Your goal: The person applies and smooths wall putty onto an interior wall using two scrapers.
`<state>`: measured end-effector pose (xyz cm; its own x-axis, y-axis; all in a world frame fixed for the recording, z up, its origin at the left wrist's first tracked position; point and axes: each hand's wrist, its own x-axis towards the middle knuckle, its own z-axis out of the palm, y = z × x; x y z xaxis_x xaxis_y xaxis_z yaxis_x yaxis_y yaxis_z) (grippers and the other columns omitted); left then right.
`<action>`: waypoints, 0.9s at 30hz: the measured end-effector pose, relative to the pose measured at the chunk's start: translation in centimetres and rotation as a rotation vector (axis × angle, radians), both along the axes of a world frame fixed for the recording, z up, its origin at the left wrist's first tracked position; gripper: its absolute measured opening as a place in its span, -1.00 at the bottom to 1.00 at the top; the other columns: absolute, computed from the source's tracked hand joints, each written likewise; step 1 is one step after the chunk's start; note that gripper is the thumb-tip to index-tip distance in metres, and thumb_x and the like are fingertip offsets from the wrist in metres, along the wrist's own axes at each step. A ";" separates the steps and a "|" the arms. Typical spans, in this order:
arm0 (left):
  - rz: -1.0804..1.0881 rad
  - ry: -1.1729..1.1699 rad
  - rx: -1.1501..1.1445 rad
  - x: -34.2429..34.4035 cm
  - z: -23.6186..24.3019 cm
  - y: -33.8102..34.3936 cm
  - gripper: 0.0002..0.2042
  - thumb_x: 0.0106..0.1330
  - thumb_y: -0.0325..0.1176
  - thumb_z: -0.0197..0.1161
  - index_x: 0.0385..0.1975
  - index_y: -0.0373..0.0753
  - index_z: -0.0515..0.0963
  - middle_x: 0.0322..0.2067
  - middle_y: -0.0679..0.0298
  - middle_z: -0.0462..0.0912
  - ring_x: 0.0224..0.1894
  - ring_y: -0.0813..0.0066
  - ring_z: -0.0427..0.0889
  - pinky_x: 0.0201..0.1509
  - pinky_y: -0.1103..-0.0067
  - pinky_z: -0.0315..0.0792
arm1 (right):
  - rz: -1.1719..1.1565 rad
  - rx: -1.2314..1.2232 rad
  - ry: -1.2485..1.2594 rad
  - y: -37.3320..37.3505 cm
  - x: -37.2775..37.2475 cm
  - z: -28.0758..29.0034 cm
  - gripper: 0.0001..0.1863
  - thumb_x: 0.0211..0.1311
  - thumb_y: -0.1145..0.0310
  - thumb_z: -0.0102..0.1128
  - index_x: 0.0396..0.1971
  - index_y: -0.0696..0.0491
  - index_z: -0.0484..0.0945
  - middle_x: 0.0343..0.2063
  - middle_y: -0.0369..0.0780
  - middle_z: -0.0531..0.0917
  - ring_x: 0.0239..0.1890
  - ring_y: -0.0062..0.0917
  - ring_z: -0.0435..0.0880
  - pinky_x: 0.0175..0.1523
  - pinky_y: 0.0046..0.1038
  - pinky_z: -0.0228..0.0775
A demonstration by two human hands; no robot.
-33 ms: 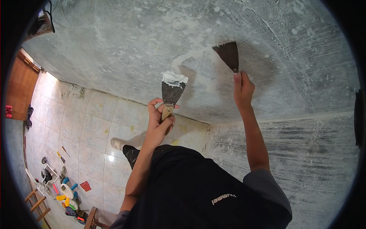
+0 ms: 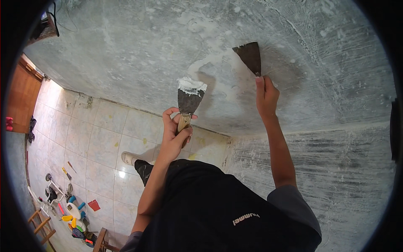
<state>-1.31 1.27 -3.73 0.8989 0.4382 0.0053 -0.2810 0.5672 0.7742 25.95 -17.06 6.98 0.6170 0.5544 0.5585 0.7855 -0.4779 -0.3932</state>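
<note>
My left hand (image 2: pixel 171 140) is closed around the wooden handle of a putty knife (image 2: pixel 189 103), held upright in front of the wall. White filler paste (image 2: pixel 192 85) is heaped along the end of its blade. Higher and to the right, my right hand (image 2: pixel 268 97) grips a second putty knife (image 2: pixel 251 59) with a dark, wide blade. That blade lies at or very near the grey wall (image 2: pixel 138 63), its edge specked with white; exact contact is hard to tell. Its handle is hidden in my fingers. Pale smears of filler (image 2: pixel 205 61) run across the wall between the two blades.
A second wall (image 2: pixel 310 168), streaked grey, meets the first at the right. On the tiled floor (image 2: pixel 100 147) at the left lie scattered tools (image 2: pixel 67 173), a red flat piece (image 2: pixel 94 205), and a colourful ride-on toy (image 2: pixel 74 210). A wooden ladder-like frame (image 2: pixel 42 224) stands nearby.
My right hand and its putty knife have shifted slightly up the wall and a little left. The left hand and its loaded knife stay practically where they were.
</note>
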 end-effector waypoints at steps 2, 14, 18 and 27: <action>-0.009 0.002 -0.013 0.3 0.2 0.0 -0.38 0.30 -0.71 0.07 0.29 -0.05 0.05 0.10 0.04 0.60 -0.43 0.57 0.50 -0.42 0.66 0.42 | -0.050 -0.028 0.029 0.5 0.1 0.3 -0.60 0.59 0.08 0.15 -0.37 0.12 0.54 -0.66 -0.20 0.48 -0.63 -0.54 0.39 -0.45 -0.44 0.29; -0.021 -0.018 -0.002 1.5 0.7 -0.8 -0.38 0.35 -0.68 0.08 0.34 -0.08 0.03 0.05 0.08 0.63 -0.42 0.62 0.52 -0.44 0.68 0.44 | -0.040 -0.052 0.037 -0.5 -0.1 0.6 -0.56 0.65 0.10 0.04 -0.42 0.12 0.47 -0.67 -0.36 0.36 -0.56 -0.73 0.26 -0.46 -0.53 0.14; -0.021 -0.019 -0.004 1.3 0.9 -0.9 -0.35 0.36 -0.67 0.08 0.40 -0.14 0.02 0.03 0.09 0.64 -0.42 0.63 0.52 -0.45 0.67 0.44 | -0.062 -0.079 0.011 -4.7 0.3 -0.8 -0.58 0.61 0.09 0.11 -0.37 0.14 0.53 -0.67 -0.24 0.42 -0.61 -0.61 0.32 -0.46 -0.47 0.23; -0.061 0.026 -0.025 2.0 1.6 -0.3 -0.65 0.41 -0.57 0.13 0.19 -0.39 0.45 -0.25 0.28 0.64 -0.49 0.71 0.49 -0.48 0.68 0.39 | -0.012 -0.041 0.048 0.3 -0.6 1.4 -0.58 0.61 0.09 0.11 -0.35 0.15 0.56 -0.69 -0.24 0.41 -0.60 -0.63 0.33 -0.47 -0.45 0.23</action>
